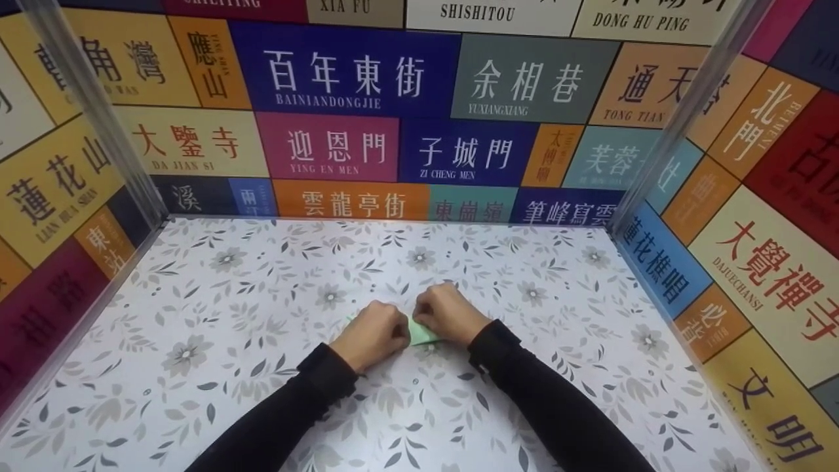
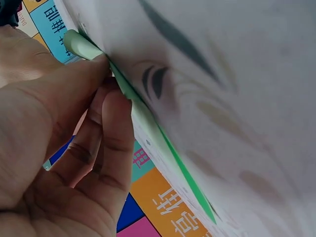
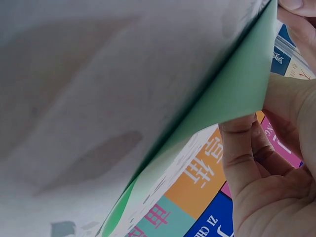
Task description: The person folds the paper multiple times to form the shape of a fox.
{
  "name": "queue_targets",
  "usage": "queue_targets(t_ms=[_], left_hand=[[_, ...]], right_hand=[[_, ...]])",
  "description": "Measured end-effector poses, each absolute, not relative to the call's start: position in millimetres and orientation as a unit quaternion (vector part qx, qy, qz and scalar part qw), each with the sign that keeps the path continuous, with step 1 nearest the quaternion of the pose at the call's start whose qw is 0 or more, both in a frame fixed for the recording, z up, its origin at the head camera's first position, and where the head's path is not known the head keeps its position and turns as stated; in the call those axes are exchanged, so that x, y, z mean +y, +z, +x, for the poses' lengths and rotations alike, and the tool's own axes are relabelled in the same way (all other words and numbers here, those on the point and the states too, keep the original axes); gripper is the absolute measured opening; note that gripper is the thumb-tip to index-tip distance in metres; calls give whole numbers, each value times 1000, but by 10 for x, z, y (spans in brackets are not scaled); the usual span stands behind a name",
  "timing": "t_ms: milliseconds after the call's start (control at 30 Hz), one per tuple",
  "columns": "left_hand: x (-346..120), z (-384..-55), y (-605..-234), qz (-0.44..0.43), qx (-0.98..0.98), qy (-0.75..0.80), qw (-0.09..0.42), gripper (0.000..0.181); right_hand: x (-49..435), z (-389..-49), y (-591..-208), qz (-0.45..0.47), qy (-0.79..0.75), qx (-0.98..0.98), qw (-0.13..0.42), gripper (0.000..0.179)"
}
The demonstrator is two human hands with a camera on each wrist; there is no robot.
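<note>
A small piece of light green paper (image 1: pixel 421 334) lies low over the patterned tabletop, mostly covered by both hands in the head view. My left hand (image 1: pixel 372 335) pinches it between thumb and fingers. In the left wrist view, the paper (image 2: pixel 143 116) slants past the fingertips, with a curled part at its upper end and a brighter green edge lower down. Close by on the right, my right hand (image 1: pixel 452 316) also pinches the paper. From the right wrist, a raised flap of the paper (image 3: pixel 234 89) shows, its corner between thumb and fingers (image 3: pixel 238 148).
The white tabletop (image 1: pixel 275 406) bears grey flowers and leaves. Upright panels with coloured lettered blocks, such as a dark blue one (image 1: pixel 347 98), stand at the back and both sides. Clear strips (image 1: pixel 98 111) run up the two back corners.
</note>
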State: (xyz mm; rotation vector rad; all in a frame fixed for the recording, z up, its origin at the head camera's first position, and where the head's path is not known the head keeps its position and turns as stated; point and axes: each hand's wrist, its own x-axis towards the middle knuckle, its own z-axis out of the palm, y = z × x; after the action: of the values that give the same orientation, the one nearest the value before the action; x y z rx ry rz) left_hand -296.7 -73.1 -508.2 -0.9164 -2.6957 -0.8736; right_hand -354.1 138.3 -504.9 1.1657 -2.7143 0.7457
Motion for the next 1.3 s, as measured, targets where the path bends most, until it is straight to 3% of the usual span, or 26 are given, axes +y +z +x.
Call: queue_targets(t_ms=[1300], left_hand=[[-1138, -2932, -5070, -239, -914, -326, 18, 13]], right_hand=[[1380, -3531, -5050, 359, 252, -898, 23, 11]])
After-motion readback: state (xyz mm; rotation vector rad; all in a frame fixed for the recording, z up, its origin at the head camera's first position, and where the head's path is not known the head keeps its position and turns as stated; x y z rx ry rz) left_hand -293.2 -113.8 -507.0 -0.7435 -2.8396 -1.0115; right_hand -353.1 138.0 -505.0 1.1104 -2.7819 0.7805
